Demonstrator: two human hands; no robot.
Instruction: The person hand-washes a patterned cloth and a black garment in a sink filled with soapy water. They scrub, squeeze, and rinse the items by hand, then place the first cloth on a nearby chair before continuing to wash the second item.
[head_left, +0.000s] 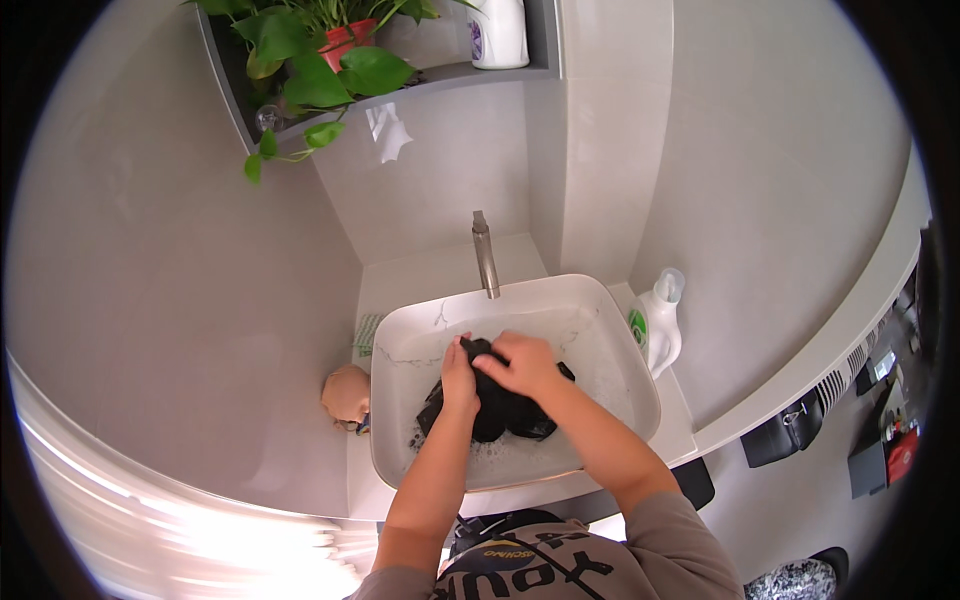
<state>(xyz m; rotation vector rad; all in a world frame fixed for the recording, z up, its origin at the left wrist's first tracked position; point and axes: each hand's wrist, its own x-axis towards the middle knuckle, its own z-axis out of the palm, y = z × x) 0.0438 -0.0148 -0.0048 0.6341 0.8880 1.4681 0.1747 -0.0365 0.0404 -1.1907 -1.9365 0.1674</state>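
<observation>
Black wet fabric (499, 409) lies bunched in soapy water inside a white marbled washbasin (630, 409). Part of this cloth is raised between my two hands above the water. On its left side, my left hand (459, 379) grips it with the fingers pointing up toward the faucet. My right hand (523, 362) is curled over the cloth from the right, thumb toward the left hand. Small bubbles float around the fabric's lower edge. Behind the hands, a metal faucet (486, 259) stands at the basin's back rim; no stream of water shows beneath it.
A white detergent bottle (661, 322) stands right of the basin. Left of it are a green patterned cloth (367, 332) and a tan rounded object (346, 394). Overhead, a grey shelf (544, 45) carries a trailing potted plant (322, 67) and another white bottle (501, 34).
</observation>
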